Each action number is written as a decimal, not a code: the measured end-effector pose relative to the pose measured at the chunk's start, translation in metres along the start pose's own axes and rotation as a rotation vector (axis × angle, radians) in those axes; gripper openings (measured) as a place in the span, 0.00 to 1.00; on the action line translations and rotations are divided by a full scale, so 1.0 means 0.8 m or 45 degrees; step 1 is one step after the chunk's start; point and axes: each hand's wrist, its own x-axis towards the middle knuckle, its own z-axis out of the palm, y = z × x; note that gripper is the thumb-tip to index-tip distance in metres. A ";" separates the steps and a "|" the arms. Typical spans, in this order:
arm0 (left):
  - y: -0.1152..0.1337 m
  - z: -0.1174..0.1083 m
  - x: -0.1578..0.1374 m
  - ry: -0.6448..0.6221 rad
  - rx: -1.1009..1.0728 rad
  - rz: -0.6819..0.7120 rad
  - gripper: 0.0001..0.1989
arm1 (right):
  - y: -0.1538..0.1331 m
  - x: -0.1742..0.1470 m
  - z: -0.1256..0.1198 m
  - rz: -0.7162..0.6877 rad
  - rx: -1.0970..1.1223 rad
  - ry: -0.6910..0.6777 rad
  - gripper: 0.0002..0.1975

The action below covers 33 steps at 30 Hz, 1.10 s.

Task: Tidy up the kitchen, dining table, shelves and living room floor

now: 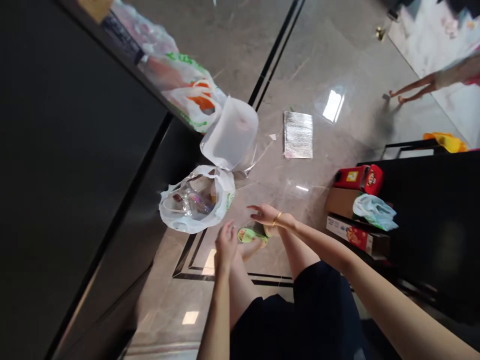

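Left hand [226, 243]: released, fingers spread, grasping nothing. Right hand [267, 215]: released, flat, likewise bare. Crumpled white plastic bag with clear contents [197, 199]: on glossy marble floor [330, 65], just beyond left hand, near right hand.

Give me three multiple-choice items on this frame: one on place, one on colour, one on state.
1. Where does the silver foil sheet lie?
A. flat on the floor
B. inside the white plastic bag
C. on the red box

2. What colour is the bracelet on the right hand?
A. blue
B. gold
C. black

3. How are the two hands?
A. both open and empty
B. both closed on the bag
C. one holding the foil sheet

Answers:
1. A, it lies alone on the tiles, beyond the white plastic bag.
2. B, a thin gold band shows at the wrist.
3. A, the left hand and right hand have spread fingers, holding nothing.
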 end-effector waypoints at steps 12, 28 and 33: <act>0.241 0.084 -0.046 -0.465 0.241 0.303 0.13 | 0.141 -0.266 -0.078 0.859 0.821 0.576 0.18; 0.270 0.379 0.371 -0.268 0.687 0.127 0.11 | 0.452 0.083 -0.333 0.545 0.197 0.279 0.24; 0.212 0.490 0.534 -0.306 0.806 0.172 0.13 | 0.554 0.236 -0.338 0.362 -0.259 -0.063 0.27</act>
